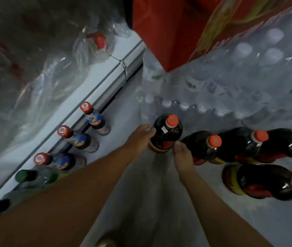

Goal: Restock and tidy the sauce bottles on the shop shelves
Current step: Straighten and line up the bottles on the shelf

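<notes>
Dark sauce fills the large bottle (165, 134) standing upright in the middle of the scene, orange cap on top, a red and yellow label round its lower body. Both hands are on it. The left hand (140, 138) presses against its left side, fingers curved along the shoulder; the right hand (183, 154) touches its lower right side near the label, fingertips bent against it. Each grip is narrow and holds this bottle between the two hands, though how far the fingers wrap round it cannot be told from above.

Just right of it runs a row of like bottles with orange caps (214, 140), their dark bodies close together, reaching to the right edge. One more such bottle (259, 182) stands nearer, at the right, apart from the row.

To the left, along a pale shelf rail (95, 86), stand three slimmer bottles with red caps and blue labels (95, 120), one behind another from far to near. Nearer still on that line are two green-capped bottles (24, 175), partly hidden by the left forearm.

Far behind the held bottle lie shrink-wrapped packs of clear bottles with white caps (239, 73), and a red carton (168, 29) rests on top of them. At far left, blurred plastic-wrapped goods (34, 59) fill the corner, one red cap showing through the wrap.
</notes>
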Motion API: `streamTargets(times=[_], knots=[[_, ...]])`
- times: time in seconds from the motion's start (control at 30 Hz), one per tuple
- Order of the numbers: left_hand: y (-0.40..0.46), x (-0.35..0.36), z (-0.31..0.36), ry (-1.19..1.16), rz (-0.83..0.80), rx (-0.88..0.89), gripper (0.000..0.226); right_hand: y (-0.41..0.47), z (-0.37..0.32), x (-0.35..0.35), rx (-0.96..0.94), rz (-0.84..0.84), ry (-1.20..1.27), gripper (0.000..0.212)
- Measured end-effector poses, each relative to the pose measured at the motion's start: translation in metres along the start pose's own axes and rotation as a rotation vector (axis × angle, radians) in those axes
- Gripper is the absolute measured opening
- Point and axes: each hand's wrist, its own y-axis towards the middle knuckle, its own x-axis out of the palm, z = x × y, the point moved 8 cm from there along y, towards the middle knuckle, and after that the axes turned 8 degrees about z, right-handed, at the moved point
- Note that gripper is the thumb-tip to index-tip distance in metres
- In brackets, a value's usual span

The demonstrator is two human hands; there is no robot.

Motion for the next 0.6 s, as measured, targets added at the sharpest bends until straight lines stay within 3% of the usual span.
streamTargets(times=[0.07,0.13,0.33,0.6], knots=[[0.016,0.010,0.000,-0.021,-0.023,0.072,0.021,0.009,0.007,0.007,0.006,0.022,0.060,0.041],[0.033,0.018,-0.003,-0.075,-0.036,0.100,0.033,0.017,0.010,0.014,0.015,0.008,0.122,0.048],[0.058,0.039,-0.010,-0.233,-0.119,0.152,0.046,0.037,0.015,0.025,-0.028,-0.011,0.293,0.042],[0.053,0.043,-0.012,-0.369,-0.115,0.189,0.042,0.046,0.013,0.028,0.048,0.061,0.391,0.044]])
